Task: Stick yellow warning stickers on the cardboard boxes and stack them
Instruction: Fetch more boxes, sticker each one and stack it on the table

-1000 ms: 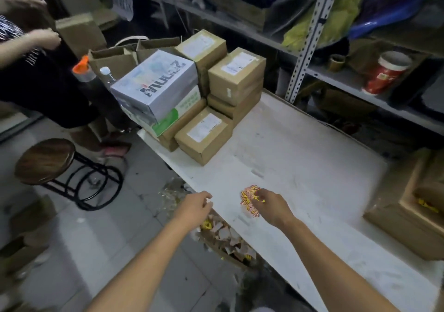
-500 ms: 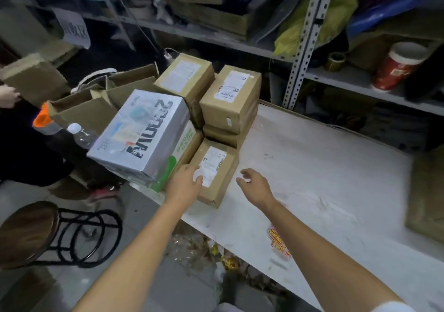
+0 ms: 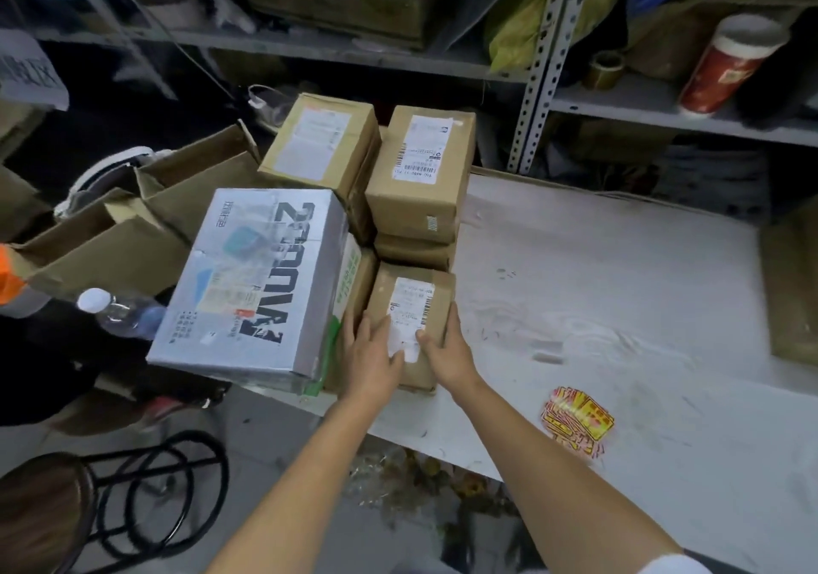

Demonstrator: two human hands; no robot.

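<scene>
a small cardboard box [image 3: 442,294] is being gripped from both sides near the front left edge of the white table [image 3: 619,290]. the left hand [image 3: 372,352] is being held against the box's left side: its fingers [image 3: 354,323] are being kept straight and pressed together, pushed into the gap between this box and the green-edged carton [image 3: 349,272] beside it, while the thumb is being laid on the top face at the white shipping label [image 3: 409,308]. the right hand [image 3: 449,352] is being clamped on the opposite side, the thumb being pressed on the label's near corner and the fingers [image 3: 453,314] being wrapped, close together, over the right edge; their tips are hidden. just beyond the fingertips, a stack of two brown boxes [image 3: 420,184] is standing. left of the left fingers, a silver printed box [image 3: 252,281] is resting tilted on the green-edged carton. the pile of yellow warning stickers [image 3: 577,418] is lying on the table to the right of the right fingers and nearer the front edge, apart from every box.
</scene>
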